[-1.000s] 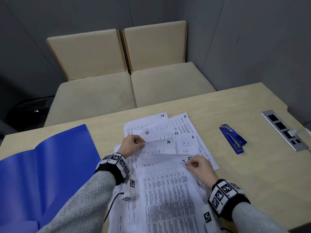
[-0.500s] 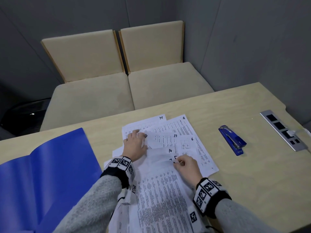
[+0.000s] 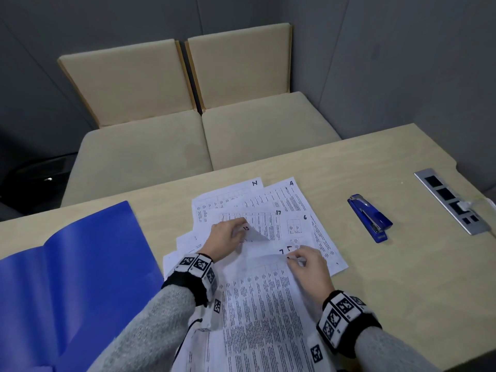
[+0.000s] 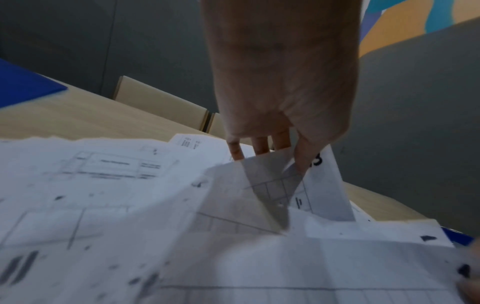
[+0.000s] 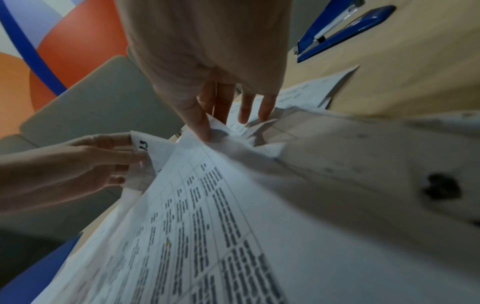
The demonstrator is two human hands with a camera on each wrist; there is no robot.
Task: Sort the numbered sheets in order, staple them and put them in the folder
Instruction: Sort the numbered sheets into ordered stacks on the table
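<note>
head: we look forward-down over table from above | left wrist: close, along fingers, low over sheets | right wrist: same, near | we share sheet corners, stapler with head

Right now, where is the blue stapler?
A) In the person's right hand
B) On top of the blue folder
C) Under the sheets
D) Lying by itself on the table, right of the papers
D: the stapler lies alone on the bare table to the right of the spread sheets, while the right hand and the left hand both pinch paper corners and the folder lies far left.
</note>
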